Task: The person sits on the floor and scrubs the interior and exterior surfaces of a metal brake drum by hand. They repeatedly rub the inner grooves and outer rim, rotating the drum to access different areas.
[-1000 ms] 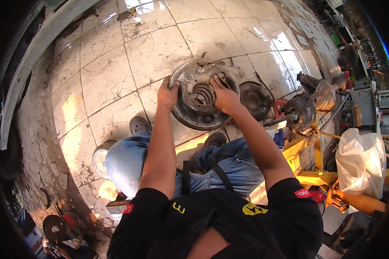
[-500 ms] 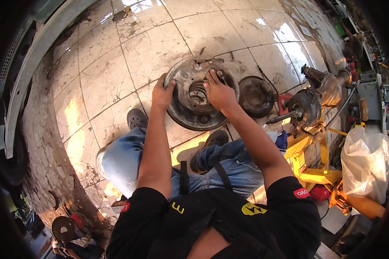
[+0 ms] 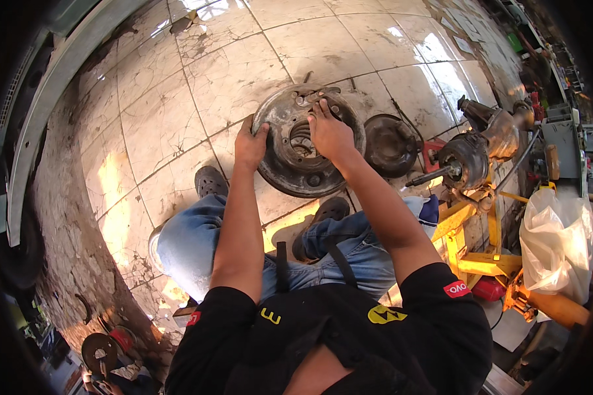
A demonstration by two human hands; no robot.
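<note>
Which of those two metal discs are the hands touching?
The larger disc, left hand and right hand on it, coil spring showing through its hole; the smaller, darker disc at right is untouched.

Glare on tiles (image 3: pixel 444 72), dark rim

Round plate (image 3: pixel 280 161): dark metal, grimy, dull sheen
Smaller drum (image 3: pixel 390 148): dark metal, mostly matt
Axle housing (image 3: pixel 502 138): probably metal, rough and rusty-looking
Floor tiles (image 3: pixel 224 85): smooth, cracked, glossy where light falls
Yellow stand (image 3: pixel 490 264): painted metal, scuffed
Bag (image 3: pixel 557 247): thin translucent plastic, crinkled, shiny
Jeans (image 3: pixel 192 238): faded denim, matt
Shirt (image 3: pixel 336 316): matt black cloth
</note>
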